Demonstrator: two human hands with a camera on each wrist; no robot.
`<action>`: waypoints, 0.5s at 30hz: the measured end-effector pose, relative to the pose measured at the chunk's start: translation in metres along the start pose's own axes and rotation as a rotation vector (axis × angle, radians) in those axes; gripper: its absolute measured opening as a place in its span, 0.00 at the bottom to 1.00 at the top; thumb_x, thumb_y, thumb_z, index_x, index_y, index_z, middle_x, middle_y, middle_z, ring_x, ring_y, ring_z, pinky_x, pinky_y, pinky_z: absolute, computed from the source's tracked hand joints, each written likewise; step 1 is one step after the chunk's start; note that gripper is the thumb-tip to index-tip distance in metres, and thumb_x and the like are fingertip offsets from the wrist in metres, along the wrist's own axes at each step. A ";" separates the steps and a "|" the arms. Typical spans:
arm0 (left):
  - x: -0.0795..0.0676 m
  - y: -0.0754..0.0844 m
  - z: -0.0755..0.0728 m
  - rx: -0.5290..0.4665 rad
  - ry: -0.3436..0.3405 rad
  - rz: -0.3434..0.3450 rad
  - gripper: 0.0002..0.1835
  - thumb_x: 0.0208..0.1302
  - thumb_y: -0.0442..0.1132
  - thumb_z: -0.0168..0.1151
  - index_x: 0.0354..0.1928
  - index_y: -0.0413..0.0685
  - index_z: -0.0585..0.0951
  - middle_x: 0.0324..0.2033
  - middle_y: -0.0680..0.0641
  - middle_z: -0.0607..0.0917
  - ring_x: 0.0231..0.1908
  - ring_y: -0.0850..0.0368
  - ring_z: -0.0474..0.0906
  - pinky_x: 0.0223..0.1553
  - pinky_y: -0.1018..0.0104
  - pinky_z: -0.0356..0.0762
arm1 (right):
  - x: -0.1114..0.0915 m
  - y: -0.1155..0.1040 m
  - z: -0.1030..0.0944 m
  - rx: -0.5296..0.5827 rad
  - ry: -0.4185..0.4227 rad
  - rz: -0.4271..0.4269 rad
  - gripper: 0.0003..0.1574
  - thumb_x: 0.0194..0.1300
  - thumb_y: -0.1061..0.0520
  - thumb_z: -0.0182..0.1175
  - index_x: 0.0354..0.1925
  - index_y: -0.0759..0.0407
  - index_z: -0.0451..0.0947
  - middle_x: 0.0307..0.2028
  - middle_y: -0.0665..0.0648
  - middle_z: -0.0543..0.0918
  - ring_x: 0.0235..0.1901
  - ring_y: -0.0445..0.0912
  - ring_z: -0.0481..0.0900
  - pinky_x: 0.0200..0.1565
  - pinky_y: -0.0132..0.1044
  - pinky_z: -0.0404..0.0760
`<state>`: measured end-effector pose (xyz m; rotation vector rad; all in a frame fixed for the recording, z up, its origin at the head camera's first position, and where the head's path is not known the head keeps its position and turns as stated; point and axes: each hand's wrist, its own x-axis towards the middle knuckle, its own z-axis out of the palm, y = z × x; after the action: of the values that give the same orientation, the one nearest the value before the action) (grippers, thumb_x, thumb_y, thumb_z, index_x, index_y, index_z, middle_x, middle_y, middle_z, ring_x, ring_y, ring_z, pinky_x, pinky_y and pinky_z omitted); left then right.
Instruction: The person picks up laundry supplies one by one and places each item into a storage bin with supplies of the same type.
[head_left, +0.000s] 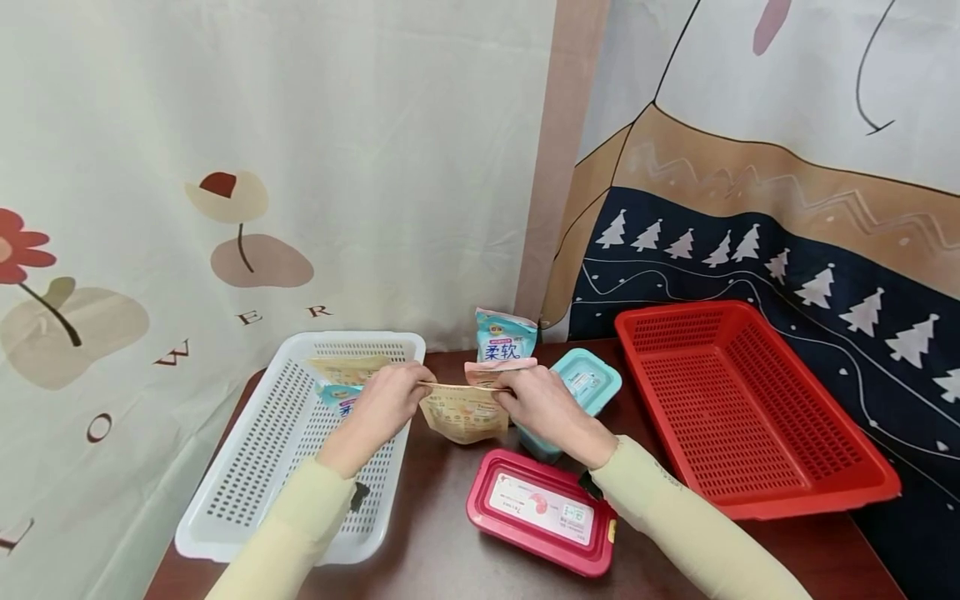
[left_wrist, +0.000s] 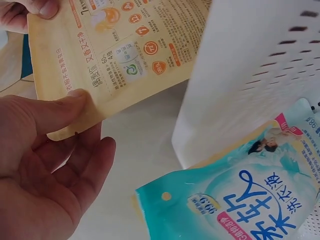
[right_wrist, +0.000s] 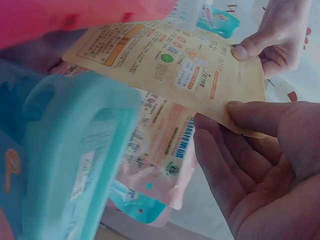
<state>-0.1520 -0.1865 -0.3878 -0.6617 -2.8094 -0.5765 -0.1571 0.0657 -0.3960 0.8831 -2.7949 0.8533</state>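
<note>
A tan-yellow printed pouch (head_left: pixel 465 414) hangs upright between both hands, in front of me. My left hand (head_left: pixel 390 398) pinches one top corner between thumb and fingers, near the right rim of the white basket (head_left: pixel 197 537). The opposite top corner is pinched by my right hand (head_left: pixel 546 404). In the left wrist view the thumb lies on the printed face, with fingers behind. Inside the white basket, a teal laundry detergent pouch (left_wrist: pixel 250 200) stands with another tan pouch (head_left: pixel 367 364) behind it. Beyond my right hand are a pink pouch (head_left: pixel 495 367) and a blue pouch (head_left: pixel 506 332).
A red perforated basket (head_left: pixel 738 417) stands at the right. A teal lidded box (head_left: pixel 600 383) sits behind my right hand, partly covered by it. Nearer to me lies a crimson lidded box (head_left: pixel 540 510) with a white label. Printed curtains hang behind the brown table (head_left: pixel 435 542).
</note>
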 end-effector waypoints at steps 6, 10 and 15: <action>-0.006 0.004 -0.008 -0.060 0.039 -0.029 0.04 0.64 0.28 0.70 0.40 0.40 0.88 0.39 0.45 0.89 0.40 0.46 0.85 0.45 0.49 0.83 | -0.004 -0.005 -0.009 0.005 0.028 0.000 0.06 0.69 0.59 0.68 0.43 0.54 0.90 0.39 0.50 0.89 0.24 0.40 0.73 0.25 0.33 0.72; -0.009 0.006 -0.011 -0.118 0.084 -0.031 0.04 0.65 0.28 0.70 0.40 0.40 0.88 0.38 0.45 0.88 0.37 0.50 0.84 0.40 0.53 0.82 | -0.007 -0.007 -0.016 0.023 0.046 -0.003 0.05 0.70 0.59 0.67 0.43 0.54 0.88 0.39 0.51 0.89 0.22 0.39 0.73 0.24 0.31 0.71; -0.014 0.010 -0.016 -0.153 0.135 -0.023 0.05 0.65 0.28 0.70 0.41 0.42 0.88 0.37 0.47 0.87 0.34 0.53 0.82 0.37 0.57 0.81 | -0.011 -0.010 -0.022 0.065 0.069 -0.006 0.05 0.71 0.58 0.67 0.43 0.55 0.87 0.38 0.52 0.89 0.21 0.38 0.73 0.23 0.31 0.71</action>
<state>-0.1340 -0.1901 -0.3743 -0.5940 -2.6702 -0.8150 -0.1441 0.0757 -0.3753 0.8531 -2.7188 0.9598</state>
